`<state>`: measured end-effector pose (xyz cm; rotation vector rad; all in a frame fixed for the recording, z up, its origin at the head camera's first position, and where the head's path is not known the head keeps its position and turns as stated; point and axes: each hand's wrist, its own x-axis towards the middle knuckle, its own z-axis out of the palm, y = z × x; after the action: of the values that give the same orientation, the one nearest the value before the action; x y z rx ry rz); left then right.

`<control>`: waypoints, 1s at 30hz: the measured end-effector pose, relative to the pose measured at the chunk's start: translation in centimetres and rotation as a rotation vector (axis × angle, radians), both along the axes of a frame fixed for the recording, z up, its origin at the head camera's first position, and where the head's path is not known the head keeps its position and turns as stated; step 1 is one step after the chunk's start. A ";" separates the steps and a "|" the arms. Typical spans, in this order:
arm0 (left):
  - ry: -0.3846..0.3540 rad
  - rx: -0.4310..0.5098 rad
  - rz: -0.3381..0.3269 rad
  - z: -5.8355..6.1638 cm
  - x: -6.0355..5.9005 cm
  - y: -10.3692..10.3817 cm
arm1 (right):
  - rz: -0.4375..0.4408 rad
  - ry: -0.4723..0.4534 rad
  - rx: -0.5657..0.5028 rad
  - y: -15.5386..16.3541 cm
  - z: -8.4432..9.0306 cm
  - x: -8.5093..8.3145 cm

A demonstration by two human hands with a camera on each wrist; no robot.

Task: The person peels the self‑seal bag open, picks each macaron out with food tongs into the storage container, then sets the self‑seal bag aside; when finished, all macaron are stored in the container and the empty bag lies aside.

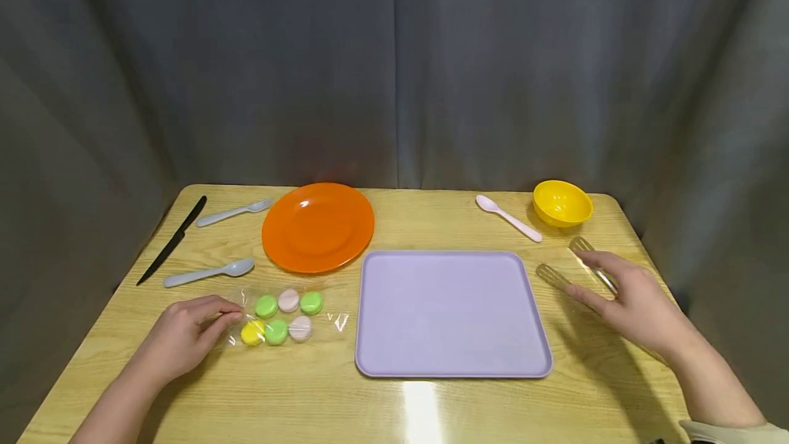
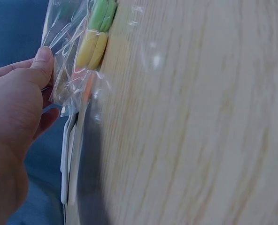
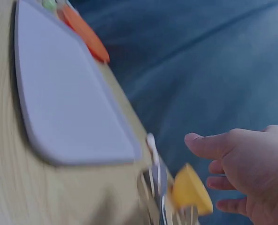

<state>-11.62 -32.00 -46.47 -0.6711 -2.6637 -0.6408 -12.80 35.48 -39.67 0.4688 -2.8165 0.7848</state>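
At the left, my left hand (image 1: pixel 188 334) pinches the corner of a clear plastic bag (image 1: pixel 329 317) between thumb and fingers. Inside the bag lie several macarons (image 1: pixel 276 331), green, pale pink and yellow. The left wrist view shows the thumb (image 2: pixel 43 55) pressed on the film beside a yellow macaron (image 2: pixel 91 49). My right hand (image 1: pixel 641 303) hovers at the right over metal tongs (image 1: pixel 553 275) with slotted ends, spread apart on the table. Its fingers are extended and hold nothing; the right wrist view shows the tongs (image 3: pixel 154 185) apart from the hand.
A lilac tray (image 1: pixel 453 314) lies in the middle. Behind the bag sits an orange plate (image 1: pixel 317 228). To the left are a black knife (image 1: pixel 172 242), a grey fork (image 1: pixel 234 212) and a grey spoon (image 1: pixel 209 273). A pink spoon (image 1: pixel 508 218) and yellow bowl (image 1: pixel 562 204) stand back right.
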 end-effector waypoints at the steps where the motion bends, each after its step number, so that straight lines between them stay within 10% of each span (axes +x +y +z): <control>1: 0.004 -0.001 -0.001 0.0 0.0 0.0 | -0.028 -0.027 0.004 0.9 -0.2 0.1; 15: 0.025 0.008 -0.028 0.0 -0.3 0.0 | -0.194 -0.318 0.057 8.5 -6.0 0.7; 30: 0.005 0.003 -0.015 -0.1 0.0 -0.1 | -0.217 -0.217 0.053 8.2 -7.7 1.4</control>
<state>-11.60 -32.14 -46.54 -0.6911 -2.6546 -0.6463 -11.43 43.69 -47.42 0.0852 -3.0250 0.7590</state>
